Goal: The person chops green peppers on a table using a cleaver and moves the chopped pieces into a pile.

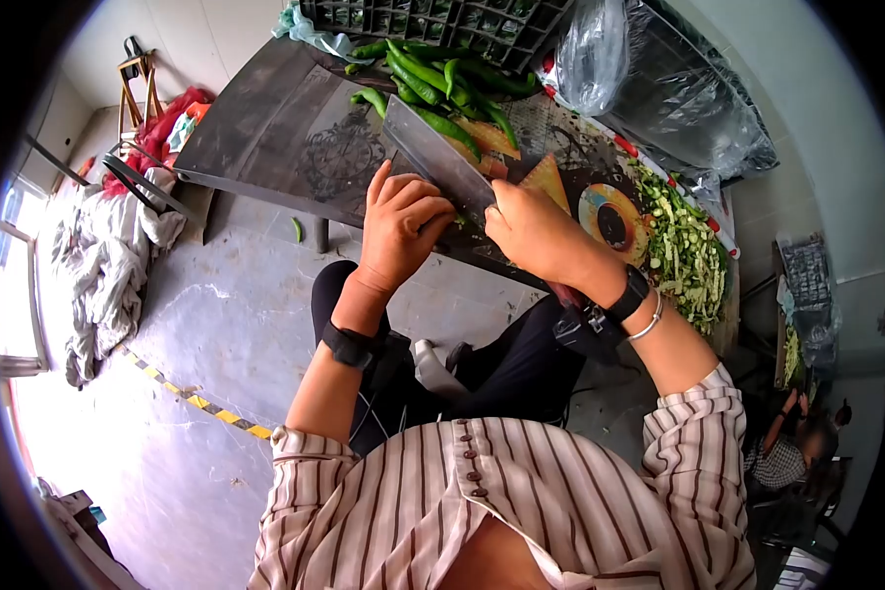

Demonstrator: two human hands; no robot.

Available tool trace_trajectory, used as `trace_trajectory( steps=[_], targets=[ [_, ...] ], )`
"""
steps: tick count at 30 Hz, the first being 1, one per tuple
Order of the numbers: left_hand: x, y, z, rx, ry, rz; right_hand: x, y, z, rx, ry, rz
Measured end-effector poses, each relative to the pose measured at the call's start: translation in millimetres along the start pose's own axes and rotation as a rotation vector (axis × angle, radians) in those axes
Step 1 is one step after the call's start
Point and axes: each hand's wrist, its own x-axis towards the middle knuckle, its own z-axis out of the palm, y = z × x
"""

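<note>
My right hand is closed around the handle end of a wide-bladed cleaver, whose blade slants up and left over the dark table. My left hand is beside the blade, with fingers bent and thumb pressed in. At its fingertips a bit of green pepper shows; most of it is hidden by the hand and blade. Beyond the cleaver lies a pile of whole long green peppers. To the right of my right hand spreads a heap of chopped green pepper.
A black plastic crate stands behind the whole peppers. Clear plastic bags lie at the back right. The table extends left, with crumpled grey cloth on the floor beyond. Another person sits at the far right.
</note>
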Motion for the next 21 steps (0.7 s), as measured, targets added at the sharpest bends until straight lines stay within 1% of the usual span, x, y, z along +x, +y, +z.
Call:
trace_trajectory(
  steps=[2,5,7,11,13,14,16,17,20,21],
  targets=[
    [0.4,1.0,0.2,0.020,0.009,0.005,1.2,-0.6,-1.7,-0.024,0.001,-0.012],
    [0.5,1.8,0.2,0.035,0.000,-0.001,5.5,-3.0,-8.4,-0.023,-0.068,0.010],
    [0.8,1.7,0.4,0.038,-0.006,-0.003,9.9,-12.0,-17.8,0.091,-0.180,0.195],
    [1.2,2.2,0.6,0.042,-0.014,-0.011,15.5,-18.4,-26.8,0.116,-0.257,0.254],
    [2.1,2.9,0.6,0.039,-0.016,-0.012,18.2,-23.6,-30.6,0.223,-0.361,0.422],
    [2.2,2.9,0.9,0.040,-0.012,-0.007,19.3,-18.4,-24.8,0.227,-0.368,0.428],
    [2.5,1.9,2.2,0.027,-0.004,-0.024,22.1,-12.2,-12.7,-0.114,-0.273,-0.035],
    [3.0,2.9,3.2,0.013,0.011,-0.027,23.4,-11.7,-8.2,-0.090,-0.152,-0.100],
    [3.9,3.4,2.1,0.025,0.000,-0.023,43.2,-5.9,6.0,0.003,-0.067,0.057],
    [4.9,3.7,1.3,0.032,0.009,-0.002,44.9,-0.8,13.4,-0.022,0.000,0.038]
  ],
)
